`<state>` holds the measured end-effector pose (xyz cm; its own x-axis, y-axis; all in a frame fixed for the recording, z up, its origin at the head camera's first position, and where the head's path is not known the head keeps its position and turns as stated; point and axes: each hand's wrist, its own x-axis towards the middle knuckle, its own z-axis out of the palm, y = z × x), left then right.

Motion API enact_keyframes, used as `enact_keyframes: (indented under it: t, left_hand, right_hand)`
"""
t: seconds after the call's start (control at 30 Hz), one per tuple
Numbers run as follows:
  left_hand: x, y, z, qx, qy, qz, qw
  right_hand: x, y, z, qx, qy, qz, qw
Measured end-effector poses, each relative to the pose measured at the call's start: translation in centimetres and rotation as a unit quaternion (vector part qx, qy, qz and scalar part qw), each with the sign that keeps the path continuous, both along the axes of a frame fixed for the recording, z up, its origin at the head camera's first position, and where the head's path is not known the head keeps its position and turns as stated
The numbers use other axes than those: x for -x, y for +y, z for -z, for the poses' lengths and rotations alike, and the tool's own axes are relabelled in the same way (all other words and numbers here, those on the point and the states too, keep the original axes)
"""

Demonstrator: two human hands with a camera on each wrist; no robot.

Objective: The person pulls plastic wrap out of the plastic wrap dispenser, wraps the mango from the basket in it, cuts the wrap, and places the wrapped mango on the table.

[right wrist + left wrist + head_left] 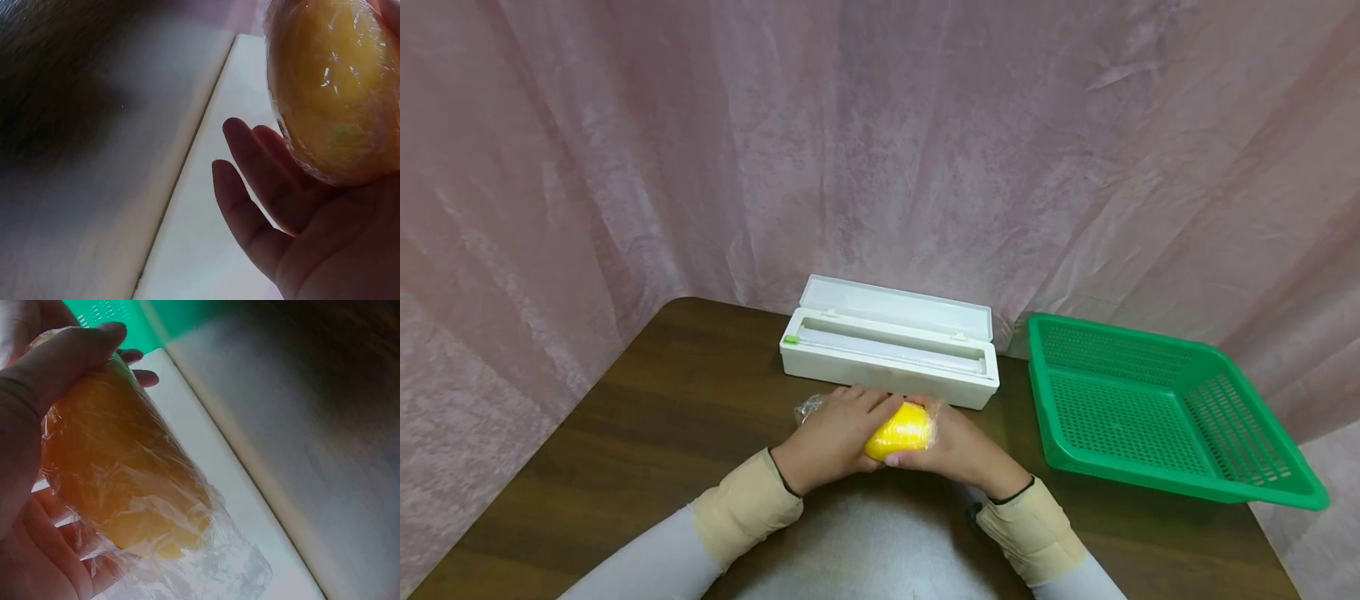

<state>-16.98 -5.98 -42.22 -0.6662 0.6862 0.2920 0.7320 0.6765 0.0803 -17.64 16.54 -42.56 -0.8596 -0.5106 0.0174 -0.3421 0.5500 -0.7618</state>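
Note:
Between my two hands is a smooth yellow oblong thing [901, 431] wrapped in clear cling film, held just in front of the white dispenser. My left hand [838, 433] grips it, the thumb lying across its top in the left wrist view and the fingers passing behind. Loose crumpled film [219, 575] sticks out past its end, below the left fingers. At the other end, my right hand [958, 446] holds it with the thumb on the near side. In the right wrist view, the lower fingers [250, 225] spread away from the wrapped thing [337, 94].
Behind the hands stands a long white cling film dispenser [880, 379], its lid [895, 304] raised and a film roll [887, 343] inside. A green slotted basket [1120, 477] sits to the right on the brown wooden table [647, 433]. A pink curtain [880, 150] hangs behind.

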Motion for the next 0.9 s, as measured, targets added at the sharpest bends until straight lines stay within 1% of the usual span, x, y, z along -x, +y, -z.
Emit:
enact_keyframes:
  t: [0.2, 0.33, 0.47, 0.6, 0.73, 0.9]
  left_hand:
    - [-0.1, 0.3, 0.5, 0.011, 0.002, 0.006, 0.9999]
    - [-0.2, 0.5, 0.9, 0.019, 0.002, 0.011, 0.9998]
    - [-0.3, 0.6, 1.1, 0.029, 0.004, 0.009, 0.9995]
    - [-0.4, 0.7, 1.3, 0.036, 0.006, 0.007, 0.9993]
    - [-0.5, 0.9, 1.6, 0.038, 0.010, 0.007, 0.9992]
    - [-0.6, 1.1, 1.8, 0.039, 0.013, 0.000, 0.9992]
  right_hand:
    - [-0.4, -0.1, 0.1, -0.054, 0.027, -0.006, 0.9982]
    - [-0.7, -0.4, 0.1, -0.092, 0.052, -0.018, 0.9943]
    - [-0.8, -0.7, 0.2, -0.123, 0.063, -0.014, 0.9904]
    - [-1.0, -1.0, 0.3, -0.144, 0.071, -0.012, 0.9870]
    - [-1.1, -1.1, 0.3, -0.159, 0.090, -0.018, 0.9829]
    - [-1.2, -1.3, 0.5, -0.172, 0.109, -0.011, 0.9791]
